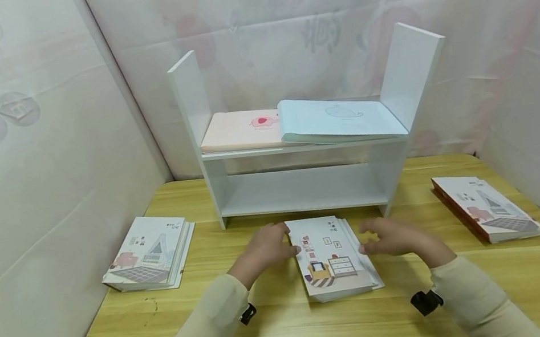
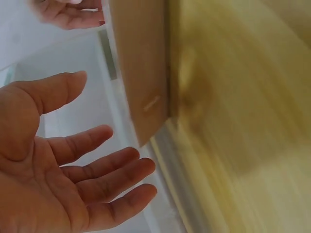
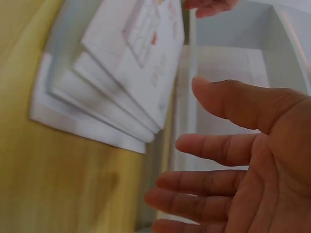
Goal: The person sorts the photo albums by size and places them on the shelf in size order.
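Observation:
A white book (image 1: 331, 257) with a drawing of a dresser and chair on its cover lies flat on the table in front of the shelf. On its left side is my left hand (image 1: 272, 246), fingers spread and thumb at the cover's edge. My right hand (image 1: 393, 236) is on the other side, thumb close to the book's right edge. In the left wrist view the left hand (image 2: 73, 165) has its palm turned to the brown spine (image 2: 141, 68), holding nothing. The right wrist view shows the right hand (image 3: 243, 160) with extended fingers beside the page edges (image 3: 102, 92).
A white two-level shelf (image 1: 304, 189) stands at the back. On its upper board lie a pink book (image 1: 238, 129) and a light blue book (image 1: 340, 118). White books lie on the table at left (image 1: 149, 251) and right (image 1: 488, 207). Fabric walls (image 1: 45, 194) enclose the table.

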A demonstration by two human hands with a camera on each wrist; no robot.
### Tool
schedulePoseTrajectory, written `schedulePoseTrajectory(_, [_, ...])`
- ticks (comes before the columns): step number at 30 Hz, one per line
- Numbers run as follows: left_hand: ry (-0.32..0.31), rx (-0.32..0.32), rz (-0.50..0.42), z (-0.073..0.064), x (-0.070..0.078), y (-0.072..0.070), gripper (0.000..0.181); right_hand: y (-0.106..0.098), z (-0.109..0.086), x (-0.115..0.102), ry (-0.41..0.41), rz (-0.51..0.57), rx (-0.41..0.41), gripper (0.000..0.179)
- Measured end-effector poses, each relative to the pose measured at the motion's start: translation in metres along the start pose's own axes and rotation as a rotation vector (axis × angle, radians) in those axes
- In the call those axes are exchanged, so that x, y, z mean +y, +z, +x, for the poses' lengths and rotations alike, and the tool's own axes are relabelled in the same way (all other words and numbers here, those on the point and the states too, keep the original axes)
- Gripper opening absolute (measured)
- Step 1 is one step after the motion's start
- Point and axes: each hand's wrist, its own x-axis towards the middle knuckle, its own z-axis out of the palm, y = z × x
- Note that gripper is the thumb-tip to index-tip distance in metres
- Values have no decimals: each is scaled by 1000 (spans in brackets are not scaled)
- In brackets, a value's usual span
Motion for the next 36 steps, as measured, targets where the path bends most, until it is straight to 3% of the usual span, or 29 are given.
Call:
schedulePoseTrajectory(5, [6, 4, -84, -4, -3, 10, 60, 9, 2, 5, -31, 38, 33, 40])
schedulePoseTrajectory(10, [-28, -31, -297, -7, -5, 18, 52, 17, -1, 6, 112, 209, 9, 52])
schedulePoseTrajectory(14, [-104, -77, -431, -9, -5, 21, 50, 23, -4, 5, 211, 332, 6, 64])
schedulePoseTrajectory(18, [-168, -125, -554, -11, -5, 22, 55, 25, -5, 5, 230, 397, 7, 64])
schedulePoseTrajectory(22, [-189, -166, -658, -12, -5, 26, 53, 27, -8, 4, 246, 456, -8, 66])
schedulePoseTrajectory(29, [-168, -210, -718, -14, -6, 35, 41, 33, -9, 0, 299, 475, -2, 63])
schedulePoseTrajectory(36, [-141, -217, -765, -18, -3, 41, 47, 36, -7, 0, 325, 488, 2, 62])
